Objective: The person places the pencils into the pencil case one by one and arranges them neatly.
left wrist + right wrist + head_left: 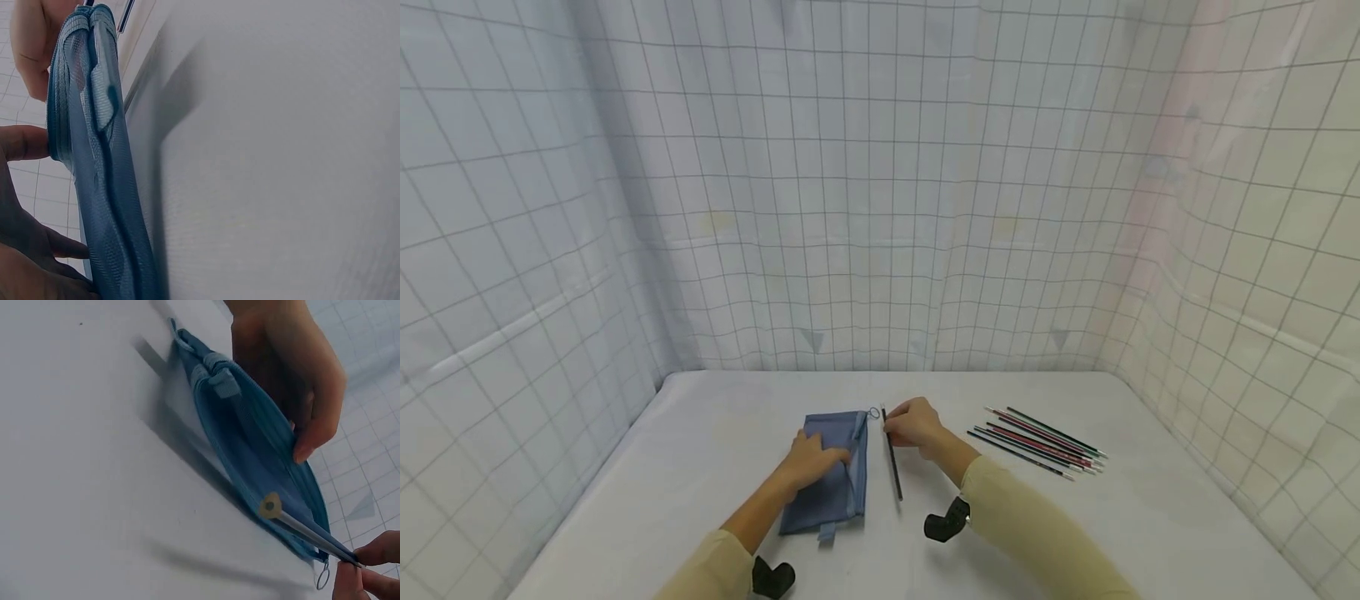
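Observation:
A blue zip pencil pouch (812,510) lies left of centre on the white table. My left hand (808,463) grips its upper side, with the thumb at the zip edge. In the right wrist view the pouch mouth (240,434) gapes between its two zip edges. My right hand (916,423) pinches a dark pencil (893,468) near its far end, just right of the pouch. The pencil's near end (270,506) shows pale wood around a dark core and appears in front of the pouch mouth. Whether anything lies inside the pouch cannot be told.
Several black and red pencils (1037,442) lie side by side on the table's right. A metal ring (323,576) hangs from the pouch's far end, and a fabric tab (827,533) sticks out at the near end. Gridded white curtains (880,208) enclose the table.

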`<state>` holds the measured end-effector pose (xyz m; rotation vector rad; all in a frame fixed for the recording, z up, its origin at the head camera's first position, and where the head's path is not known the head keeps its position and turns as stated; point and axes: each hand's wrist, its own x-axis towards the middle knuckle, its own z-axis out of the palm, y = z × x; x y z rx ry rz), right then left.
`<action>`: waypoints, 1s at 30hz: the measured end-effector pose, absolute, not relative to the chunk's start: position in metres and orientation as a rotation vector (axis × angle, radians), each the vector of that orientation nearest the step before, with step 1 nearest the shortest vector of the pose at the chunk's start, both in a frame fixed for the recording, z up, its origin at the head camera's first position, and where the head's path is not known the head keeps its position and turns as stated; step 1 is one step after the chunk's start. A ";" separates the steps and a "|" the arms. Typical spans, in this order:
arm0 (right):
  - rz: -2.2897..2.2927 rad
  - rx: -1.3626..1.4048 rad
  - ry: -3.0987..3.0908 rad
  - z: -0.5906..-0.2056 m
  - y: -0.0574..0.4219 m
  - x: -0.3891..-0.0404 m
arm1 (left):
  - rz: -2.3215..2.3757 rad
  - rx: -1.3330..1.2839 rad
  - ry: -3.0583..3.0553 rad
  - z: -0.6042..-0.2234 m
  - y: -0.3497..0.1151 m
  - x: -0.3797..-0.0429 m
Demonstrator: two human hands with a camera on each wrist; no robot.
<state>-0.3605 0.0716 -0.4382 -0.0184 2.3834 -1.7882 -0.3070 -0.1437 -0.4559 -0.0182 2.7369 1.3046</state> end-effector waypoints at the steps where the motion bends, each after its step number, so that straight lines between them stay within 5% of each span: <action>1: -1.811 -0.014 2.366 -0.440 0.068 -0.361 | 1.304 -0.016 2.736 -0.456 -0.144 -0.308; 30: -1.838 0.152 2.390 -0.442 0.025 -0.353 | 1.286 0.010 2.703 -0.453 -0.146 -0.314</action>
